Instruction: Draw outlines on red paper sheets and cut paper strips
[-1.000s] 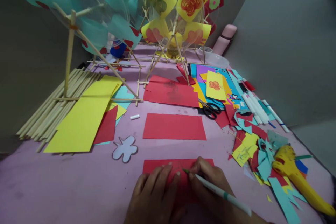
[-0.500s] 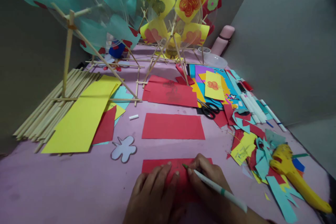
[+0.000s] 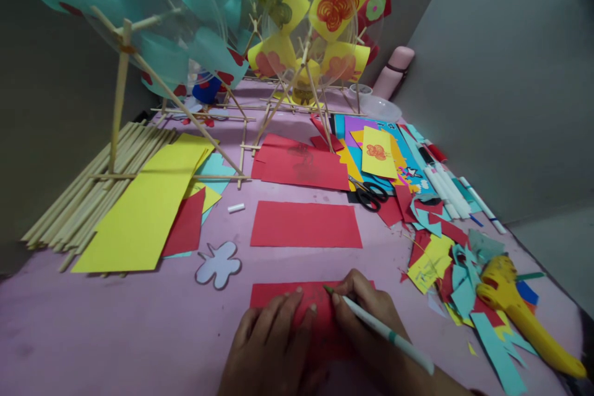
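Observation:
A red paper rectangle (image 3: 325, 322) lies at the near edge of the table, partly covered by both hands. My left hand (image 3: 273, 334) rests flat on its left part, fingers stretched out. With my right hand (image 3: 366, 315) I grip a white felt-tip pen (image 3: 390, 335) with a green band, its green tip touching the paper. Faint lines show on the red sheet near the tip. Just beyond lies a plain red paper rectangle (image 3: 306, 224). Farther back is a red sheet (image 3: 301, 162) with a dark drawing. A butterfly-shaped paper cutout (image 3: 219, 266) lies to the left.
Yellow sheets (image 3: 143, 210) overlap wooden sticks (image 3: 78, 198) at left. Pinwheel-like wheels on stick frames (image 3: 123, 86) stand at the back. Black-handled scissors (image 3: 369, 193), paper scraps (image 3: 431, 263), a yellow glue gun (image 3: 524, 315) and white markers (image 3: 448, 189) lie at right.
The pen has shifted very slightly, its tip still at the red paper. My left hand stays in place on the sheet.

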`<state>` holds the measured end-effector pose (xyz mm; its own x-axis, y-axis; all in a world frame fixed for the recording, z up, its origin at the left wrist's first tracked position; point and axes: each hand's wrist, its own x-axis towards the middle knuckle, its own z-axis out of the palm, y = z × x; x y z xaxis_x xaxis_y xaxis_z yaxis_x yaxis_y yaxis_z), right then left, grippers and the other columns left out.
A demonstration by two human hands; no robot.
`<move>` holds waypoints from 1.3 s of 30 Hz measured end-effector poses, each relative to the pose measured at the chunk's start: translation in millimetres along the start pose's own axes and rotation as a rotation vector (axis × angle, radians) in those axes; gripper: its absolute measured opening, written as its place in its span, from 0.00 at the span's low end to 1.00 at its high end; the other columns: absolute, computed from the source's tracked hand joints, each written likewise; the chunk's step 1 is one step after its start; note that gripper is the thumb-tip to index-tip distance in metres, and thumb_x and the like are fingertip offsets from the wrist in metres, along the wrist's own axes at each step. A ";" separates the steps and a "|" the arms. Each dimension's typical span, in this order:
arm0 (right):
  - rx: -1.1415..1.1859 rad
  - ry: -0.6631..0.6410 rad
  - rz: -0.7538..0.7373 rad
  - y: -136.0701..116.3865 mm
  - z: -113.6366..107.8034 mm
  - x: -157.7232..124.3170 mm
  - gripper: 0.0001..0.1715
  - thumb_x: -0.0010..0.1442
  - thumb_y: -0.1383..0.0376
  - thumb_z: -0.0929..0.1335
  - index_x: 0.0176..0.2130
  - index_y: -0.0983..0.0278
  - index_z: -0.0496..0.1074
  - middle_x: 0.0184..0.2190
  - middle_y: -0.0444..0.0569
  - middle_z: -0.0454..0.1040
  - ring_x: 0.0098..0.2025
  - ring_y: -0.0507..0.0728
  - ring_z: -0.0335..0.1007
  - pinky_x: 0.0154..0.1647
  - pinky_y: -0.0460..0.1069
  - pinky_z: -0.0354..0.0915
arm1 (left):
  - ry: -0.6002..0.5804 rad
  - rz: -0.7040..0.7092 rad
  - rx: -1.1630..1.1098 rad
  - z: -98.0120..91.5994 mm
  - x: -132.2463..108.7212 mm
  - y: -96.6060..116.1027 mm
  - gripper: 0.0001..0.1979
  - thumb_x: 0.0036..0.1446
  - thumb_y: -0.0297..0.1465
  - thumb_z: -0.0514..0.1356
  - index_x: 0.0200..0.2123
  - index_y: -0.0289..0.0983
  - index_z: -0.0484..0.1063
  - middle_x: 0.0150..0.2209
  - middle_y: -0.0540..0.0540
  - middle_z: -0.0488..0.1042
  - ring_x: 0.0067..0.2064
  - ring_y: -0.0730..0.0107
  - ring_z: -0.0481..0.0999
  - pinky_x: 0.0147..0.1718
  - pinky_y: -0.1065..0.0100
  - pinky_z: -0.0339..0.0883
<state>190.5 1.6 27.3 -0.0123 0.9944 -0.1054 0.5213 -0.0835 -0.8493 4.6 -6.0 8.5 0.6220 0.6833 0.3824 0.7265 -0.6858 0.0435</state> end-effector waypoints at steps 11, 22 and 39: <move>0.066 0.028 0.058 1.1 2.4 -0.2 0.08 0.56 0.62 0.61 0.27 0.59 0.58 0.15 0.35 0.54 0.18 0.50 0.50 0.17 0.45 0.45 | 0.015 0.012 0.012 0.8 0.4 0.3 0.21 0.62 0.45 0.51 0.51 0.38 0.68 0.47 0.45 0.75 0.45 0.61 0.71 0.43 0.61 0.57; 0.343 0.036 0.232 3.8 -3.0 0.5 0.09 0.54 0.60 0.64 0.26 0.61 0.60 0.15 0.35 0.57 0.19 0.49 0.48 0.19 0.44 0.46 | 0.021 0.029 0.013 -0.3 1.5 -1.9 0.21 0.62 0.44 0.51 0.50 0.38 0.68 0.46 0.44 0.74 0.44 0.62 0.70 0.41 0.63 0.58; 0.273 -0.078 0.187 -4.7 -6.6 3.6 0.10 0.54 0.60 0.63 0.25 0.60 0.58 0.15 0.34 0.55 0.18 0.48 0.46 0.18 0.44 0.44 | -0.029 -0.026 -0.026 1.7 1.0 2.7 0.21 0.62 0.46 0.50 0.52 0.41 0.66 0.47 0.45 0.74 0.46 0.60 0.69 0.43 0.61 0.56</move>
<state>193.6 6.0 34.3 -0.0084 0.9531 -0.3026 0.2734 -0.2889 -0.9175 7.7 -6.7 7.5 0.6116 0.7075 0.3542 0.7347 -0.6740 0.0775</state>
